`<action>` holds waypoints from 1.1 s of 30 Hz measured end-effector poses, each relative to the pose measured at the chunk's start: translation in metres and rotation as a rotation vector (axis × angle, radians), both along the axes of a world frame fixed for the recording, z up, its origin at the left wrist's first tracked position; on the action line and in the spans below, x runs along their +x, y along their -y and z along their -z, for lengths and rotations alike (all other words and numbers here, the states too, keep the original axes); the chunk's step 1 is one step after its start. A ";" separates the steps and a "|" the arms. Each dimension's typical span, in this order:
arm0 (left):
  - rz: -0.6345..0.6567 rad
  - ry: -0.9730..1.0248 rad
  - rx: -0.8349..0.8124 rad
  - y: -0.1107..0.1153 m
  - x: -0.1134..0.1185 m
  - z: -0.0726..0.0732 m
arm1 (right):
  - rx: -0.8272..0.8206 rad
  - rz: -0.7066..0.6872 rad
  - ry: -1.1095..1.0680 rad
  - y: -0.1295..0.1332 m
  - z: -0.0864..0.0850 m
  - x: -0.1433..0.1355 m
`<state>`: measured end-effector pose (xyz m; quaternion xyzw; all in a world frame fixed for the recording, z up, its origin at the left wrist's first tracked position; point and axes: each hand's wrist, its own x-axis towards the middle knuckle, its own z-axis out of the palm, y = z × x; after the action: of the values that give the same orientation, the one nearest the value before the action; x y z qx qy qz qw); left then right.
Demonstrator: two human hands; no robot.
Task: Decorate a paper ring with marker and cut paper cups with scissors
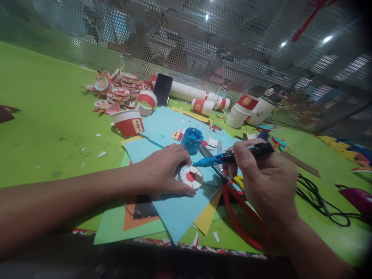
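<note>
Hands grasp a disc, left, and blue-smeared pen, right, the table spreading leftward, its edge near.

A bright green table bears a sheet of light blue paper, laid over other coloured sheets. Left of the blue paper stands a red-and-white cup, with a heap of discs farther back. Beyond the paper lies another cup; to its right, a black cable and brown strip.
</note>
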<state>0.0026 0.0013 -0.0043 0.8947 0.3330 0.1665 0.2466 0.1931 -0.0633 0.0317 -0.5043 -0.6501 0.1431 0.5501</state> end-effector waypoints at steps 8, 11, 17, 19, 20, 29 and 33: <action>0.013 0.031 0.041 -0.001 0.000 0.004 | -0.012 0.023 0.132 0.001 0.005 -0.001; 0.009 0.032 0.037 -0.001 0.001 0.003 | -0.005 0.021 0.205 0.002 0.005 -0.002; 0.010 0.015 0.019 -0.001 0.001 0.003 | -0.022 0.003 0.246 0.000 0.007 -0.001; 0.008 0.006 0.016 -0.001 0.001 0.003 | -0.030 -0.001 0.248 0.000 0.007 -0.001; 0.008 0.004 0.015 -0.001 0.000 0.003 | -0.031 -0.002 0.251 0.000 0.007 -0.001; 0.009 0.010 0.021 -0.001 0.000 0.002 | -0.024 0.001 0.259 0.000 0.008 -0.001; 0.004 -0.001 0.029 0.000 0.000 0.001 | -0.023 -0.021 0.247 -0.002 0.007 -0.002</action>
<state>0.0030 0.0014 -0.0050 0.8990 0.3289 0.1706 0.2336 0.1909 -0.0613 0.0243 -0.5175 -0.7166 0.0931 0.4583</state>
